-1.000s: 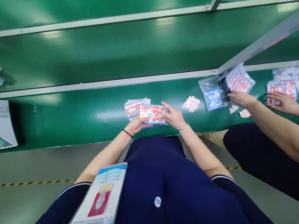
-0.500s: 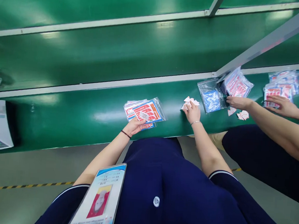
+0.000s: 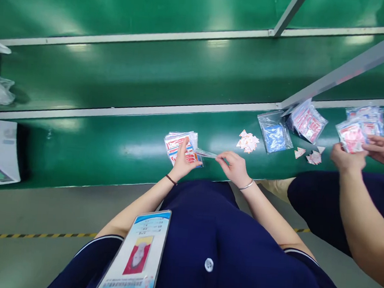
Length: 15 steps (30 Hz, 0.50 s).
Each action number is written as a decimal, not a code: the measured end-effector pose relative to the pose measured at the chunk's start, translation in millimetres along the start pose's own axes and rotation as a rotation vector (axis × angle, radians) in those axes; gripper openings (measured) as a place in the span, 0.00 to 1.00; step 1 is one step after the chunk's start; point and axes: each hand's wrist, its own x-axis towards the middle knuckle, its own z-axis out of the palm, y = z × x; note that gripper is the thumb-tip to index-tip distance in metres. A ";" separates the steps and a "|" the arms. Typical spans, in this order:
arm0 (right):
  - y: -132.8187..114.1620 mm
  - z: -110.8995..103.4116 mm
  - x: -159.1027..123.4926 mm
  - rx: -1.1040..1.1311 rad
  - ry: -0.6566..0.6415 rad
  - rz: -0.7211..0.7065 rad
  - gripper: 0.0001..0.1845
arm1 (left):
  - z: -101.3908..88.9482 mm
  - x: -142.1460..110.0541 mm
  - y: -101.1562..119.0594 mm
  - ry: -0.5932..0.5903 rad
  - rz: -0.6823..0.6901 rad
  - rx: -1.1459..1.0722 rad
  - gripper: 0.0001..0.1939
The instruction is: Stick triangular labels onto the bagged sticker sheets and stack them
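My right hand (image 3: 235, 167) pinches the right end of a thin clear plastic packet (image 3: 205, 153), which is seen nearly edge-on. Fingers stretched and thumb spread, my left hand (image 3: 186, 160) is open at the packet's other end; whether it touches the packet is unclear. Behind and under my left hand lies a stack of printed red, white and blue cards in clear bags (image 3: 175, 142), partly hidden by the fingers. Right of the stack, a small pile of white triangular paper pieces (image 3: 248, 141) sits on the green bench (image 3: 118, 151).
To the right are a clear bag with blue contents (image 3: 275, 138), a bin of packets (image 3: 310, 122) and loose paper pieces (image 3: 313, 158). A co-worker's hands (image 3: 350, 161) hold a packet beside more packets (image 3: 369, 116). A scale-like device (image 3: 7, 151) stands left; a metal post (image 3: 344, 69) slants overhead.
My right hand has left the paper pile and moved left to the packet. My left hand has opened from its grip on a bagged card. The co-worker's hands have lifted a packet.
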 end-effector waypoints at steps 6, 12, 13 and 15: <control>-5.9 9.7 -9.7 -0.019 -0.031 -0.036 0.08 | -9.5 -14.9 21.5 -0.140 0.326 0.201 0.12; -8.9 33.7 -24.8 0.058 -0.145 0.099 0.10 | -27.8 -42.2 0.2 -0.147 0.313 0.285 0.09; -9.0 39.5 -27.5 0.066 -0.178 0.106 0.10 | -32.3 -47.0 -4.0 -0.150 0.310 0.302 0.09; -10.1 53.1 -31.7 0.081 -0.240 0.116 0.11 | -40.9 -56.3 -11.9 -0.136 0.293 0.344 0.09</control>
